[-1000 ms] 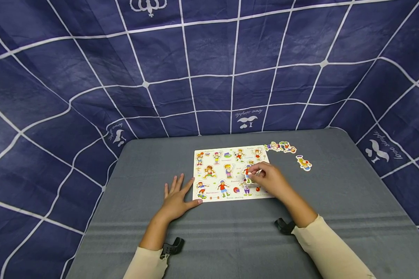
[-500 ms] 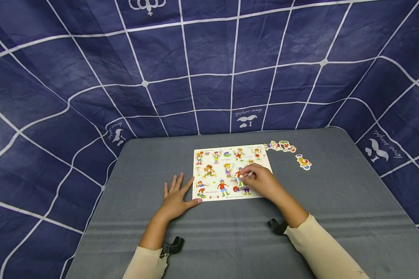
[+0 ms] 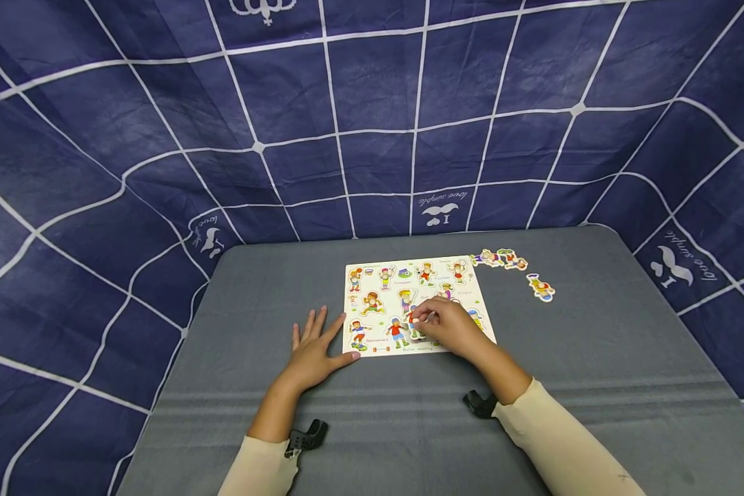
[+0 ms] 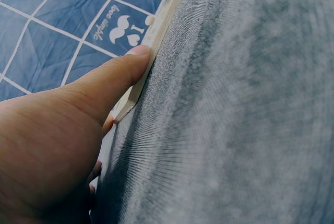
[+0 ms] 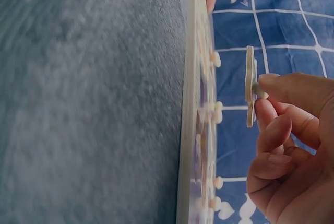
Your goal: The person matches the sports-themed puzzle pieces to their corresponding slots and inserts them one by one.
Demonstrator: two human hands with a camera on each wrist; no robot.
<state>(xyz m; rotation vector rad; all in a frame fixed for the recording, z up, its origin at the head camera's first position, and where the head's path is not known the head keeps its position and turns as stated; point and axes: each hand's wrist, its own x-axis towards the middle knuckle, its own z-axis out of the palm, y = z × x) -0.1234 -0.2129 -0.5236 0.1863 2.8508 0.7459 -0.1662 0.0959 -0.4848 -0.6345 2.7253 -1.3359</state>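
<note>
On the grey table lies a white wooden puzzle board (image 3: 472,302) printed with sports figures and words. My left hand (image 3: 310,357) is spread flat beside its left side, the thumb (image 4: 117,75) resting on the near left corner. My right hand (image 3: 455,328) pinches a figure-shaped puzzle piece (image 5: 250,85) by its small knob between thumb and fingers. In the right wrist view this piece stands apart from the board, over its surface. From the head, the held piece (image 3: 412,322) overlaps the lower middle of the board, and the hand hides the figures beneath.
Two loose puzzle pieces (image 3: 486,258) lie together at the board's far right corner. Another loose piece (image 3: 541,288) lies farther right. Knobs (image 5: 217,112) stick up from pieces seated in the board. A blue checked cloth (image 3: 378,165) hangs behind and at both sides.
My right hand has moved left across the board with the pinched puzzle piece, uncovering figures at the board's right side. The left hand has stayed in place.
</note>
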